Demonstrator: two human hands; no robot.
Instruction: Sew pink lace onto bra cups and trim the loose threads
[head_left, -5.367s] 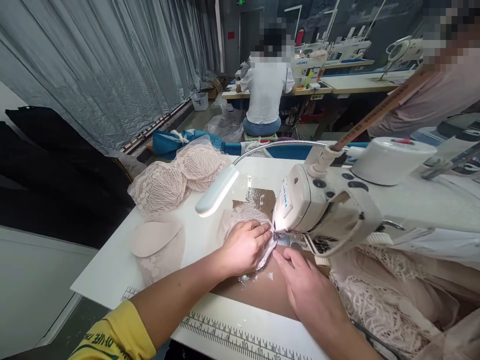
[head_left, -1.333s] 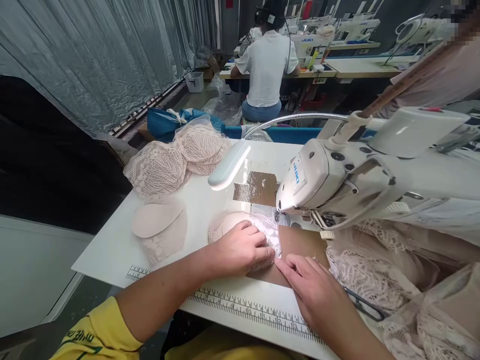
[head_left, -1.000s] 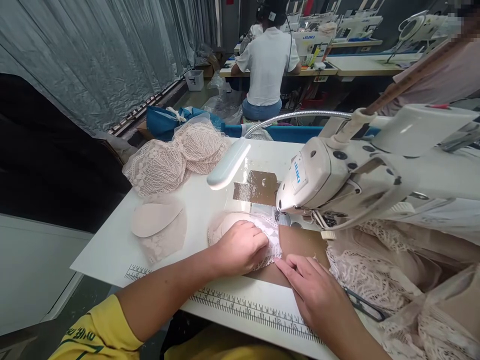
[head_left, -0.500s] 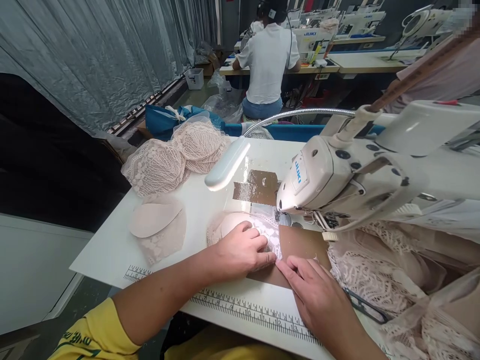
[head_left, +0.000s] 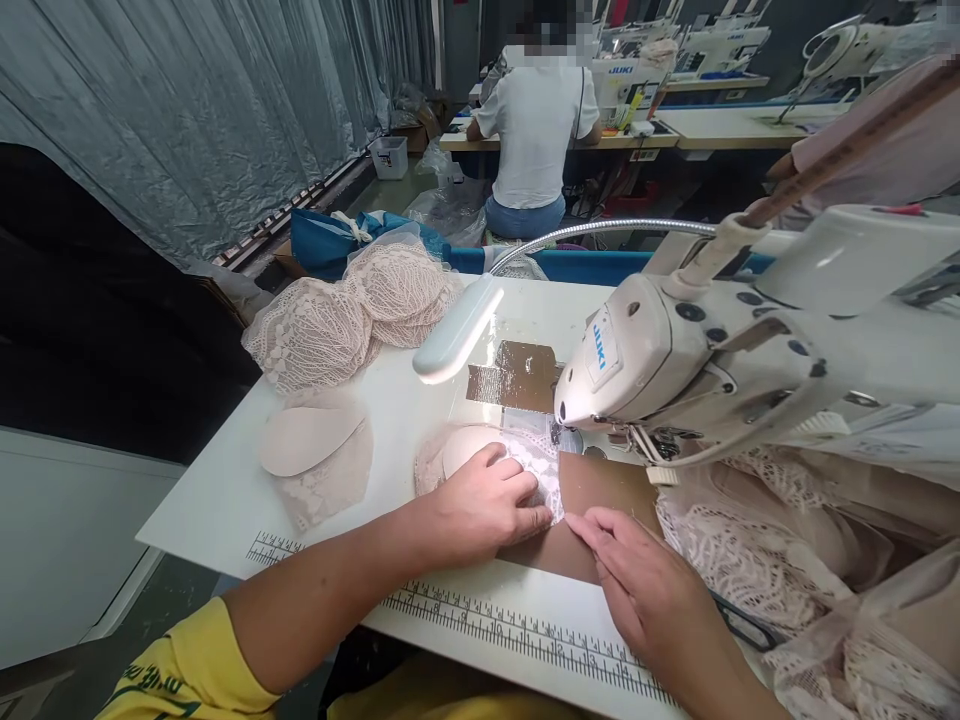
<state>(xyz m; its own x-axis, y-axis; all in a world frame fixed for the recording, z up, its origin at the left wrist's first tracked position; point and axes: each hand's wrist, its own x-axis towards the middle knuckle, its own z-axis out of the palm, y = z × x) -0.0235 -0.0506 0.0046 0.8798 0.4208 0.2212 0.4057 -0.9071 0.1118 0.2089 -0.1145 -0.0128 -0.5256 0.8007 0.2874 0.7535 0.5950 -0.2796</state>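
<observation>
Grips flat, unclenched: left hand [head_left: 487,505] presses lace cup [head_left: 540,465], right hand [head_left: 652,595] rests just beside.

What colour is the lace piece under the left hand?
The lace piece is pale pink; head view shows it.

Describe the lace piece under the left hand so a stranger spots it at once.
Find the white sewing machine on the table. At its needle end lies a pale lace cup piece, held down by the left hand. Unlike the lace cups piled at the table's far corner, it alone sits by the needle.
</observation>
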